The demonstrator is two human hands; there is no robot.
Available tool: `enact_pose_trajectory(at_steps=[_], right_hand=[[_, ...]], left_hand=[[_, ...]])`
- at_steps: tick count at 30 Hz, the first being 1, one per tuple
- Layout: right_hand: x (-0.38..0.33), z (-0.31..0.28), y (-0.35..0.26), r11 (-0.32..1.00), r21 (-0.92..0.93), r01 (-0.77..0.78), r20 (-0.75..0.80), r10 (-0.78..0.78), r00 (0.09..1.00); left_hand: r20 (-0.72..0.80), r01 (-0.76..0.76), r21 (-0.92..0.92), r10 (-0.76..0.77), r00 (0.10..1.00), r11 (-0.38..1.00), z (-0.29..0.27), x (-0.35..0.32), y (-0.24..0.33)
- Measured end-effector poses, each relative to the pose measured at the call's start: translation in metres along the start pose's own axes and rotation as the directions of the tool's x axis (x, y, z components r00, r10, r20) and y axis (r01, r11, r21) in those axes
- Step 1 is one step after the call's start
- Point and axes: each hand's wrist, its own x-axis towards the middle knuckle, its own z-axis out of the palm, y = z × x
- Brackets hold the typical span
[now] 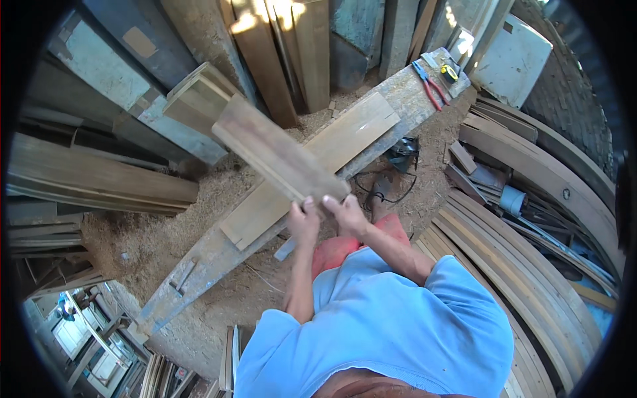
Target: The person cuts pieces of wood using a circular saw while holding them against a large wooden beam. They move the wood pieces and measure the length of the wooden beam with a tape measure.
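Note:
A wooden board [275, 149] reaches away from me toward the far left, its near end gripped between my two hands. My left hand [304, 220] is closed on the near-left corner, and my right hand [346, 213] holds the near-right corner, thumb on top. Beneath it, a paler, longer plank [361, 132] lies along a narrow paint-stained workbench [189, 272]. The held board crosses over this plank and hides its middle; I cannot tell whether the two touch.
Pliers with red handles [430, 86] and a yellow tape measure [449, 73] lie at the bench's far right end. A dark power tool [403, 154] with a cord sits beyond the bench's near edge. Stacked boards [511, 278] line the right; upright planks [312, 56] stand behind. Sawdust covers the floor.

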Motion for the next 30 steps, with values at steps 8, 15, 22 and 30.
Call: enact_pose_trajectory(at_steps=[8, 15, 22, 30], right_hand=[[0.032, -0.139, -0.031, 0.942, 0.331, -0.047, -0.175, 0.11, 0.978], [0.059, -0.176, -0.012, 0.912, 0.391, -0.121, -0.156, 0.195, 0.968], [0.087, -0.158, -0.012, 0.934, 0.347, -0.079, -0.237, 0.169, 0.957], [0.114, -0.136, -0.015, 0.948, 0.296, -0.115, -0.439, 0.242, 0.865]], left_hand=[[0.246, -0.586, 0.451, 0.537, 0.807, 0.673, 0.048, 0.075, 0.04], [0.425, -0.642, 0.568, 0.484, 0.765, 0.515, 0.051, 0.118, 0.037], [0.44, -0.632, 0.569, 0.455, 0.774, 0.525, 0.048, 0.12, 0.033], [0.61, -0.833, 0.317, 0.575, 0.546, 0.454, 0.068, 0.109, 0.042]])
